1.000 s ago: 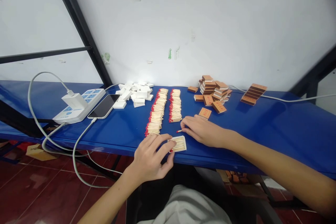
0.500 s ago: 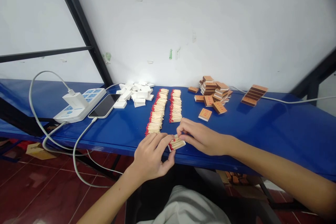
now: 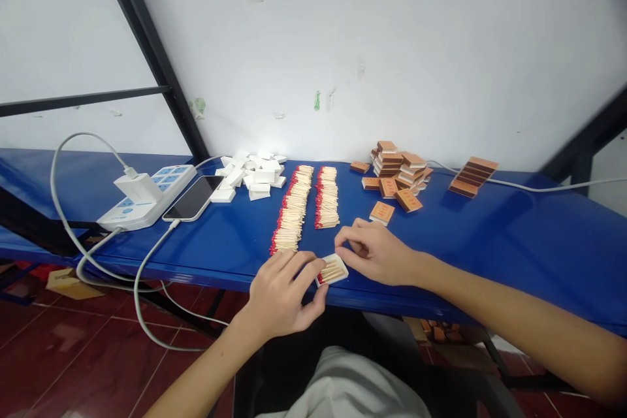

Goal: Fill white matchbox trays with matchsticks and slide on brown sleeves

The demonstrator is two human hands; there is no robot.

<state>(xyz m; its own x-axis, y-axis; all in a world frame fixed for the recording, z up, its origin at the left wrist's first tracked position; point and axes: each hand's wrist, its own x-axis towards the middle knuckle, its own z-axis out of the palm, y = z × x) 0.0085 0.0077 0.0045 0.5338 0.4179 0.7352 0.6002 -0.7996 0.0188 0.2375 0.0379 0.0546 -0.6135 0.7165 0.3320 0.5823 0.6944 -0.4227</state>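
A small white matchbox tray [image 3: 332, 270] filled with red-tipped matches lies near the front edge of the blue table [image 3: 490, 235]. My left hand [image 3: 281, 294] grips its left end with curled fingers. My right hand [image 3: 375, 251] rests at the tray's right end, its fingers bent and touching the tray's corner. Two long rows of loose matches [image 3: 294, 209] [image 3: 326, 196] lie just behind both hands. One brown matchbox sleeve [image 3: 382, 212] lies flat right behind my right hand.
A heap of empty white trays [image 3: 252, 175] sits at the back left of the matches. Stacks of brown sleeves [image 3: 399, 173] [image 3: 473, 176] stand at the back right. A phone [image 3: 193, 198], a power strip [image 3: 147, 199] with a charger and white cables lie at the left.
My right hand picked up a single match from the table, brought it to the tray, and now rests at the tray's right end. The left hand stayed on the tray.
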